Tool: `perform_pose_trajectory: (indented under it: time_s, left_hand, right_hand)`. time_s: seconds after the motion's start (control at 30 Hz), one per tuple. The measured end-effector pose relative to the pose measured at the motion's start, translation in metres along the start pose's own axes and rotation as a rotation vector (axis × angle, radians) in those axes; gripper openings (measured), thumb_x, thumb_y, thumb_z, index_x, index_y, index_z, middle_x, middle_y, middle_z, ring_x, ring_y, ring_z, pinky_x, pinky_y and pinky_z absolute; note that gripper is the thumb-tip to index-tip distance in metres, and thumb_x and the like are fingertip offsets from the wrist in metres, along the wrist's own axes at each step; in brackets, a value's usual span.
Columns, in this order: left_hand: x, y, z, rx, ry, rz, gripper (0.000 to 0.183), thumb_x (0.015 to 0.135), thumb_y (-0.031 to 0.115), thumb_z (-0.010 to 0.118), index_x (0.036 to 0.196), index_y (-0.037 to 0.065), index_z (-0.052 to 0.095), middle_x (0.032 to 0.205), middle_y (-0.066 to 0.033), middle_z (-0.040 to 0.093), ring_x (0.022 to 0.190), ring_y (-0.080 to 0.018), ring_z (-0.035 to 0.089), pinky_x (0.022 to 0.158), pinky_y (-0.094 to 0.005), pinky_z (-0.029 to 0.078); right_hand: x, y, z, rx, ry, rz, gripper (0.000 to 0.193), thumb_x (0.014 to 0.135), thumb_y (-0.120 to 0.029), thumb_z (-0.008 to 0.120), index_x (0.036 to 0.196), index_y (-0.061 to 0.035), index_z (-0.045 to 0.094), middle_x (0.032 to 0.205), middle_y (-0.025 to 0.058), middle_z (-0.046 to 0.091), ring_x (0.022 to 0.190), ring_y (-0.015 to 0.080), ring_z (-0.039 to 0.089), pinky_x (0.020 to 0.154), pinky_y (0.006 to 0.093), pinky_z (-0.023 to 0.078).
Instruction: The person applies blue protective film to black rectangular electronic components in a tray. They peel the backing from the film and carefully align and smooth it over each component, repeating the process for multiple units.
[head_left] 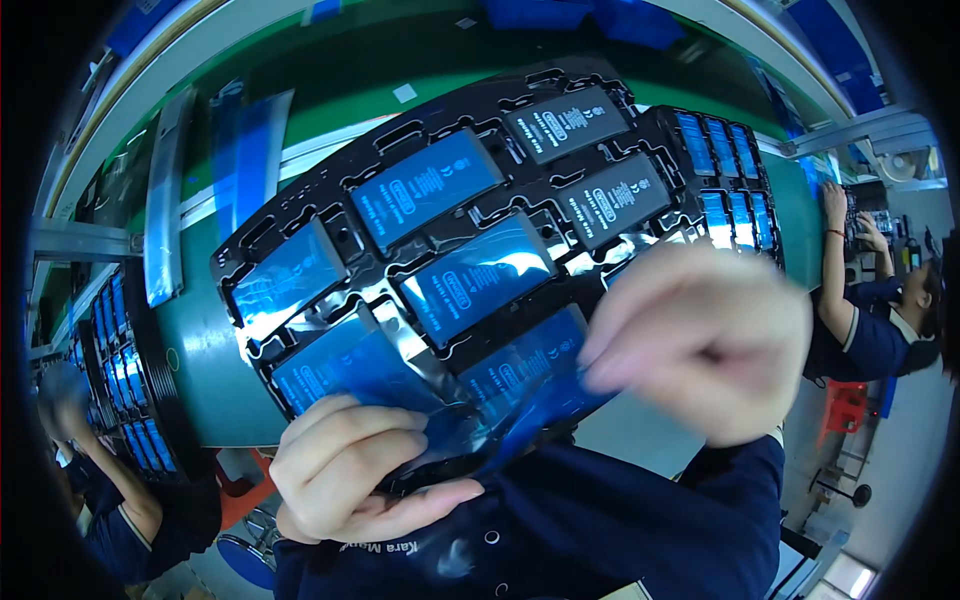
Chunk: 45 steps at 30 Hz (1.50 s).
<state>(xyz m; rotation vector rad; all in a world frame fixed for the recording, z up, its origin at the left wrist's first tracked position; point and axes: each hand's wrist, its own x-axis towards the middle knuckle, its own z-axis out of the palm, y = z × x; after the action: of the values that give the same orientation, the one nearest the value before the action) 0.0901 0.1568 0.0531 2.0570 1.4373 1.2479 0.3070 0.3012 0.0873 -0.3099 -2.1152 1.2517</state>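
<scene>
Right hand (705, 345), blurred, pinches blue film (545, 408) between thumb and finger; left hand (350, 465) curls at the film's other side, its grip unclear. The film lies at the near edge of a black tray (318, 188), by a flat blue cell (515, 370). If the film clings, a sharp pull could tip that cell out or skid the tray across the green bench (215, 385).

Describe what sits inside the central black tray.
Two flat dark grey packs and five blue-looking packs show in the central black tray. The right hand blocks its lower right part, so any contents there cannot be seen.
</scene>
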Motion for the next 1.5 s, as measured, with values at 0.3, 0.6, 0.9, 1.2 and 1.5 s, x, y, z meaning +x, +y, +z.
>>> perform_pose_trajectory:
  time_s: [0.3,0.6,0.9,1.2,1.5]
  left_hand:
    - [-0.003,-0.003,0.002,0.062,0.044,-0.01,0.024,0.06,0.01,0.079,0.08,0.005,0.066,0.084,-0.0098,0.067,0.061,-0.0205,0.063,0.052,-0.0296,0.047]
    - [-0.003,-0.008,0.0,-0.034,0.007,0.004,0.025,0.064,0.016,0.079,0.082,0.004,0.068,0.088,-0.013,0.068,0.062,-0.0209,0.065,0.049,-0.0265,0.046]
    - [-0.004,-0.009,-0.001,-0.045,0.006,0.026,0.025,0.066,0.019,0.079,0.081,0.003,0.068,0.086,-0.014,0.068,0.061,-0.0201,0.064,0.048,-0.0254,0.046]
    - [-0.001,-0.008,0.0,-0.049,-0.001,0.008,0.024,0.066,0.02,0.079,0.08,0.004,0.069,0.086,-0.0133,0.068,0.061,-0.0195,0.064,0.048,-0.0256,0.045]
    - [-0.001,-0.01,0.002,-0.042,-0.012,0.043,0.026,0.069,0.023,0.071,0.078,0.0,0.064,0.083,-0.018,0.066,0.057,-0.0207,0.06,0.049,-0.0276,0.038]
  right_hand:
    - [-0.01,0.053,-0.077,0.111,0.389,0.432,0.02,0.084,-0.001,0.064,0.104,0.0008,0.062,0.091,0.0037,0.064,0.078,0.0068,0.06,0.066,0.0192,0.049]
    - [-0.014,0.063,-0.065,0.094,0.507,0.456,0.024,0.081,-0.001,0.068,0.104,0.0006,0.063,0.085,0.0019,0.065,0.072,0.0043,0.059,0.06,0.0166,0.045]
    - [-0.017,0.063,-0.057,0.044,0.497,0.421,0.025,0.081,0.003,0.067,0.105,0.0024,0.062,0.085,0.0015,0.063,0.072,0.0027,0.057,0.059,0.0139,0.042]
    - [-0.02,0.062,-0.058,0.026,0.499,0.419,0.027,0.081,0.004,0.066,0.108,0.0039,0.06,0.088,0.0017,0.062,0.071,0.0023,0.055,0.055,0.0136,0.039]
    - [-0.017,0.06,-0.058,0.047,0.499,0.444,0.024,0.081,0.006,0.065,0.104,0.0038,0.062,0.086,0.0025,0.062,0.074,0.0042,0.058,0.066,0.016,0.047]
